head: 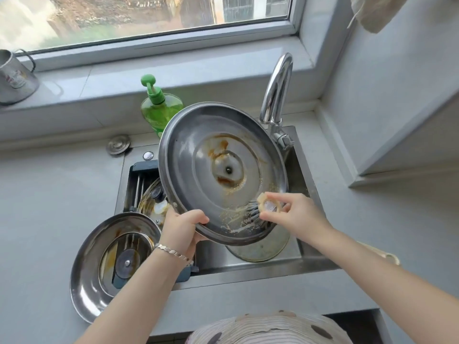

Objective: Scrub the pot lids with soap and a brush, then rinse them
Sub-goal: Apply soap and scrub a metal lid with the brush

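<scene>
A large steel pot lid is tilted above the sink, its stained underside facing me, with brown residue around the centre. My left hand grips its lower left rim. My right hand pinches a small round brush, whose bristles press on the lid's lower right, where suds have gathered. A second steel lid lies upturned on the counter at the left. A glass lid rests in the sink's rack, and another glass lid lies in the basin under the held one.
A green soap pump bottle stands behind the sink. The chrome faucet arches over the basin's far right; no water runs. A metal mug sits on the windowsill at the left. A grey wall corner juts out on the right.
</scene>
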Demonstrator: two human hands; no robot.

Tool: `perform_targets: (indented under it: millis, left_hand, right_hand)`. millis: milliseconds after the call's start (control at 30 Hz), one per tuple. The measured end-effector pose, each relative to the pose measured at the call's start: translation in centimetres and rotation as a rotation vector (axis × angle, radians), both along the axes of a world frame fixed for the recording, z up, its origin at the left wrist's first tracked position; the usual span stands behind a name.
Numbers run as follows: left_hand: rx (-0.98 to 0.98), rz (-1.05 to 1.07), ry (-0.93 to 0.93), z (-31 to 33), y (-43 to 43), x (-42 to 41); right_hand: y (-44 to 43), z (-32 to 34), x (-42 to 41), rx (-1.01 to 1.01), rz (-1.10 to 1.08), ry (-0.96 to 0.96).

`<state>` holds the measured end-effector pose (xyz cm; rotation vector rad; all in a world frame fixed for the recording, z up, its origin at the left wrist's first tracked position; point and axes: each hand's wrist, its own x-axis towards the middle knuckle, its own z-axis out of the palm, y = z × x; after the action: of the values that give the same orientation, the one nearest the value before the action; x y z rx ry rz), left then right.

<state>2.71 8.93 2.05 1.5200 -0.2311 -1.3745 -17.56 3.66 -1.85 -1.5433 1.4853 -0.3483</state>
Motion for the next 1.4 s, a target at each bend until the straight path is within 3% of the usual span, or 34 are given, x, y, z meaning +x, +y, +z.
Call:
perform_targets:
  millis: [67,200,300,467,667,767,867,1033,1267,1400]
  left_hand:
    - [-0.005,-0.003,-0.013,0.0,-0.1,0.3]
    - [-0.006,0.023,0.028,-0.5,0.0,0.7]
    - [-0.012,0.043,0.073,-0.9,0.1,0.8]
    - [0.011,0.083,0.125,-1.0,-0.2,0.5]
    - [0.008,-0.073,0.047,-0.7,0.0,1.0]
    - [0.041,-0.15,0.023,-0.7,-0.2,1.8]
    - [0.076,-0.194,0.037,0.2,-0.6,2.9]
    - [0.119,-0.228,0.0,1.1,-2.0,4.3]
    - [-0.057,-0.105,0.191,0.7,-2.6,2.3]
    - [0.018,-0.12,0.286,-1.5,-1.2,-2.3]
  right_hand:
    - [0.1,-0.4,-0.6,0.005,-0.015,0.047]
    - [2.8,0.0,0.6,0.047,0.07,-0.1]
    - [1.2,-0.3,-0.5,-0.005,-0.058,0.02]
    - [3.2,1.1,0.9,-0.029,0.088,-0.102]
    - [-1.2,-1.5,-2.6,-0.05,-0.169,0.074]
    - [-1.7,-3.3,-3.1,0.02,-0.444,-0.076]
    - [-1.7,-3.6,-3.6,0.261,-0.718,-0.294]
    - [-1.4,-3.4,-2.7,0.694,-0.673,-0.771]
    - [-0.6,-2.1,0.4,0.635,-0.787,-0.977]
    - [-0.4,-1.7,2.6,0.539,-0.788,-0.987]
